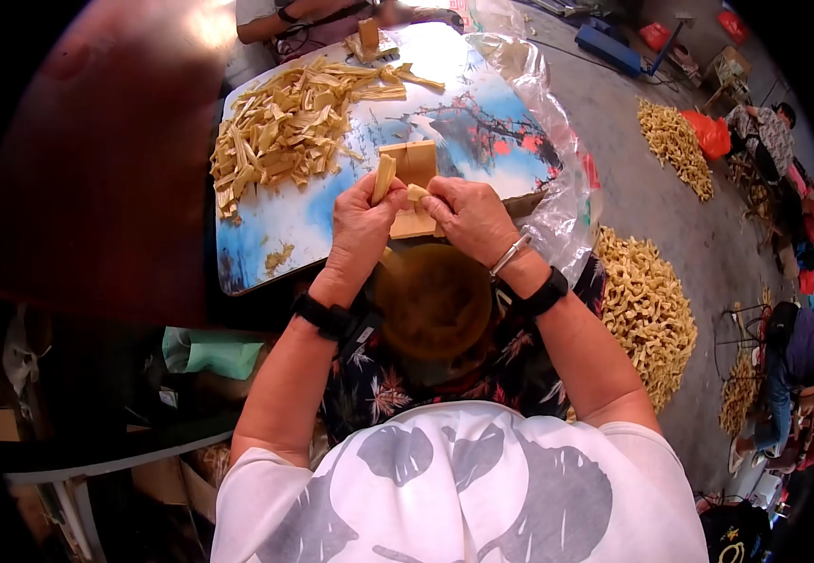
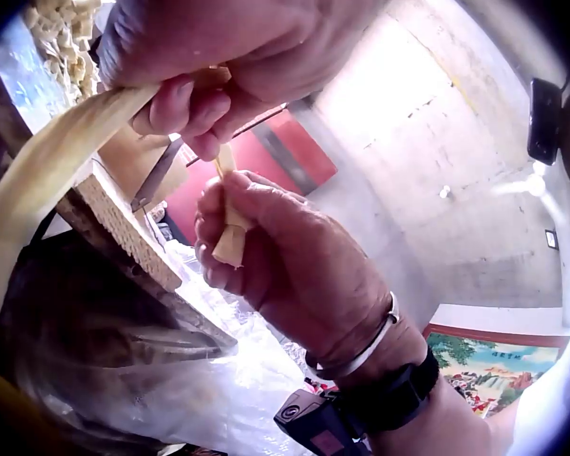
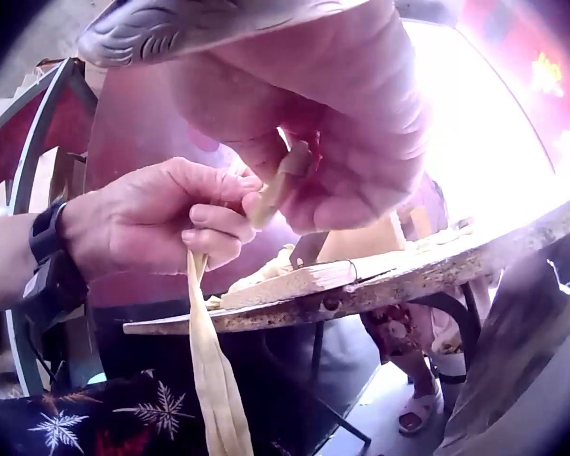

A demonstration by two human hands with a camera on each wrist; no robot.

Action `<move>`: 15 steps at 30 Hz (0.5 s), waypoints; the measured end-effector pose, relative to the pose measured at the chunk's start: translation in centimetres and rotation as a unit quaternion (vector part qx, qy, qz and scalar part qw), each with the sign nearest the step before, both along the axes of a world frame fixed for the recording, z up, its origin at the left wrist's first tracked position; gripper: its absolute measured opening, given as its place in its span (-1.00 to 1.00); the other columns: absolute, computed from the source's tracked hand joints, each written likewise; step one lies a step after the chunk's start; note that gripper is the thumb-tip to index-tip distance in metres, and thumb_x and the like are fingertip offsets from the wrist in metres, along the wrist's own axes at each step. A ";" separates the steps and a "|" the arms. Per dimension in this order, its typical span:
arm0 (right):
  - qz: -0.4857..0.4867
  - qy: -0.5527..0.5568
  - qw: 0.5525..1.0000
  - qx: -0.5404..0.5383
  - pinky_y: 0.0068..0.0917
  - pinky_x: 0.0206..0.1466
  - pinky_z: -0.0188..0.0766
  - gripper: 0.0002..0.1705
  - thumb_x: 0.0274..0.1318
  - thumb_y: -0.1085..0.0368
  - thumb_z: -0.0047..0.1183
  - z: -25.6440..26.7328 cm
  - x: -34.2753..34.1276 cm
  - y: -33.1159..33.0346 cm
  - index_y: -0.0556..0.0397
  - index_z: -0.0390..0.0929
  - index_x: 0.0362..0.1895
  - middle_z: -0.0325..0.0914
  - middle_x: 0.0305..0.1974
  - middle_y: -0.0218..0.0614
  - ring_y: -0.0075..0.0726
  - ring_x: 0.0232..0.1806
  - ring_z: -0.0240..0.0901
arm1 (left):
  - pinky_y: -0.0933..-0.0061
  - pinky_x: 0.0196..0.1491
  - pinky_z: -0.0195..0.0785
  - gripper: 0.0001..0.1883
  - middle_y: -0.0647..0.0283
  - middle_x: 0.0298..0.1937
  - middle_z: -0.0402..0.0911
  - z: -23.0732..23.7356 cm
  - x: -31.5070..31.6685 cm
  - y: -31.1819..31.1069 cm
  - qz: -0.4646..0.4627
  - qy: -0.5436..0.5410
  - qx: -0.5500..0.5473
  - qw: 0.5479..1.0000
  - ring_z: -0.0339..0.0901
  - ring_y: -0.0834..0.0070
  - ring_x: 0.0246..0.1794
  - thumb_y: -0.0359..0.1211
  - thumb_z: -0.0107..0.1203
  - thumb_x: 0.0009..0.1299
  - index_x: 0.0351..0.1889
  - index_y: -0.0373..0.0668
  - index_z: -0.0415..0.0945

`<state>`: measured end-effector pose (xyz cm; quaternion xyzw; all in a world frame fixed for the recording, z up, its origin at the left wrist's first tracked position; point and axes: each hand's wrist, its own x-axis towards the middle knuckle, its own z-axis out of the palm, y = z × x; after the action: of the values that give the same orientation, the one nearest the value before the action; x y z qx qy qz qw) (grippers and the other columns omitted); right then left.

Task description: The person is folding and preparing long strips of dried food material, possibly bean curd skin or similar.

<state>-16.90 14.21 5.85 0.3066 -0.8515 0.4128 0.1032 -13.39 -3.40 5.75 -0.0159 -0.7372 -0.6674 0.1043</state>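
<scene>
Both hands meet over the front edge of a painted table (image 1: 445, 56). My left hand (image 1: 362, 218) pinches a long, pale yellow flat strip (image 3: 214, 370), whose free length hangs down below the fingers in the right wrist view. My right hand (image 1: 473, 216) pinches the short folded end (image 2: 230, 242) of a strip between thumb and fingers, close against the left fingertips. Just beyond the hands is a wooden block (image 1: 412, 164) with a metal blade (image 2: 157, 176) standing on it. Beneath the hands, a round brown basin (image 1: 435, 300) sits at the lap.
A heap of loose strips (image 1: 285, 127) covers the table's left side. Clear plastic sheeting (image 1: 552, 206) hangs along its right edge. On the floor to the right lies a large pile of knotted strips (image 1: 646, 310), with another pile (image 1: 675, 145) farther off. Other people sit nearby.
</scene>
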 end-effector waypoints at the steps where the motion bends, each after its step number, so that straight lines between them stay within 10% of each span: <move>1: 0.000 0.010 1.000 -0.007 -0.21 -0.34 0.42 -0.82 0.23 0.27 0.07 -0.1 -0.3 -0.1 0.15 0.46 -0.30 0.54 -0.41 -0.06 0.09 -0.38 0.52 | 0.60 -0.33 0.31 -0.93 0.46 -0.50 0.54 -0.1 -0.4 0.0 0.012 0.005 -0.024 1.000 0.40 0.72 -0.44 -0.41 0.17 0.37 -0.31 -0.20 0.56; 10: -0.048 0.037 0.997 0.038 -0.04 -0.23 0.48 -0.86 0.22 0.20 0.03 -2.4 -4.1 -1.3 -0.04 0.49 -0.27 0.54 -0.32 -0.19 0.11 -0.26 0.53 | 0.24 -0.21 0.42 -0.88 -0.04 -0.37 0.60 -1.0 -3.5 0.5 0.085 0.043 -0.200 0.975 0.57 0.10 -0.35 -0.37 0.12 0.35 -0.24 -0.21 0.55; 15: -0.076 0.027 0.994 0.074 -0.06 -0.23 0.49 -0.86 0.19 0.17 0.05 -2.9 -3.7 -1.7 -0.07 0.52 -0.29 0.56 -0.29 -0.23 0.09 -0.26 0.54 | 0.47 -0.32 0.34 -0.89 0.30 -0.47 0.55 -1.9 -3.8 0.4 0.081 0.033 -0.210 0.974 0.41 0.62 -0.43 -0.38 0.11 0.40 -0.24 -0.23 0.54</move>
<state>-20.58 12.49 2.98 0.2587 -0.8975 0.3312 0.1338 -17.23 -3.05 3.89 0.0006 -0.8558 -0.4864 0.1765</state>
